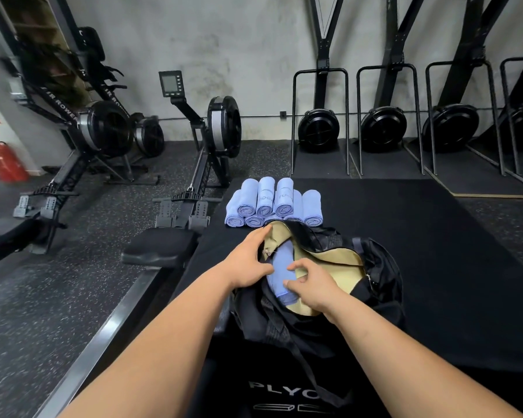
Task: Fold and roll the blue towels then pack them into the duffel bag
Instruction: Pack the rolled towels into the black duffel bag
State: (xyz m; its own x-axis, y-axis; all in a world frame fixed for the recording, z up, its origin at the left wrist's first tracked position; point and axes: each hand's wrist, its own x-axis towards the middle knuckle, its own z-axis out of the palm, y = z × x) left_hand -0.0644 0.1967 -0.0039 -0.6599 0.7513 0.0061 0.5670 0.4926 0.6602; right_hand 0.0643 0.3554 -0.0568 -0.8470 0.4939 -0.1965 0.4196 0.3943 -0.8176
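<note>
Gym mat [435,251]: left hand [248,254] spreads the duffel bag [375,267] rim, right hand [311,285] pinches a soft, light rolled towel [280,273]; grab mid-roll so it stays wound.

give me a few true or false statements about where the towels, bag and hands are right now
1. One rolled blue towel lies inside the open duffel bag. True.
2. The stack of rolled towels sits on the rowing machine's seat. False: it sits on the black mat, beyond the bag.
3. Both hands are at the bag's opening, the left hand at its left edge and the right hand on the towel in the bag. True.
4. The bag's lining is red. False: the lining is tan.
5. The duffel bag is zipped shut. False: it is open, with the lining and a towel showing.
</note>
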